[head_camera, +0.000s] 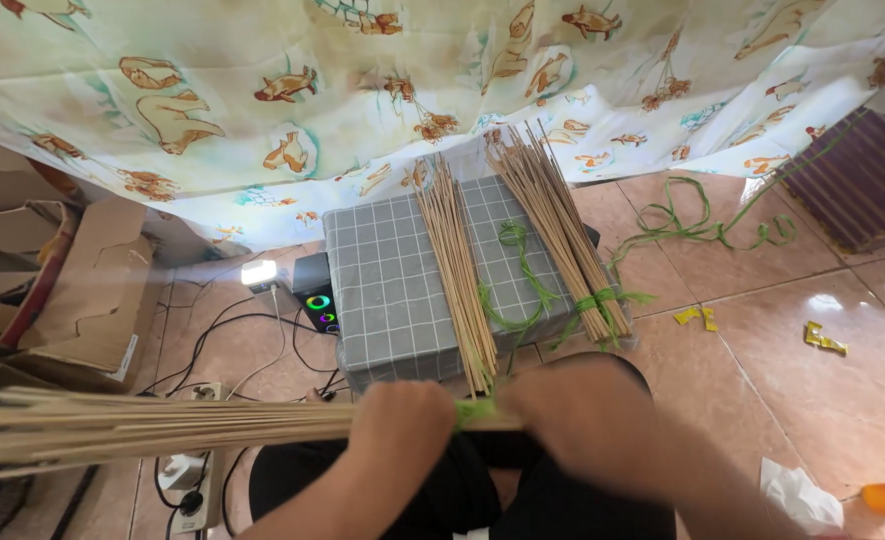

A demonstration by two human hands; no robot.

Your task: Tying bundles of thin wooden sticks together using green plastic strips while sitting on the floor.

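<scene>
The left hand [402,420] wraps around a bundle of thin bamboo sticks [152,425], its fingers clamped together on the sticks near one end, so the long loose part fans out well away from the fingers, toward the cardboard boxes [82,290]. Holding close to the end keeps the sticks squeezed into one tight round there. Just beside those fingers sits a turn of green strap [474,408], lying around the bundle between the two hands. The right hand [582,415] is blurred with motion; it sits at the strap end of the bundle, but whether its fingers are pinched on the strap or on the sticks I cannot tell.

Beyond the fingers, a low box covered in grey checked cloth [387,270] serves as a desk. On it lie a loose row of sticks [457,270] and, further from the fingers, a tied bundle [562,235] with a green strap around its near end, laid lengthwise so they stay within reach. A spare length of green strap [517,275] curls between the two. More green strap [707,225] trails over the tiled floor [822,400], with yellow scraps [824,340] and a white crumpled wrapper [797,495] nearby. A patterned curtain [412,80] hangs behind
</scene>
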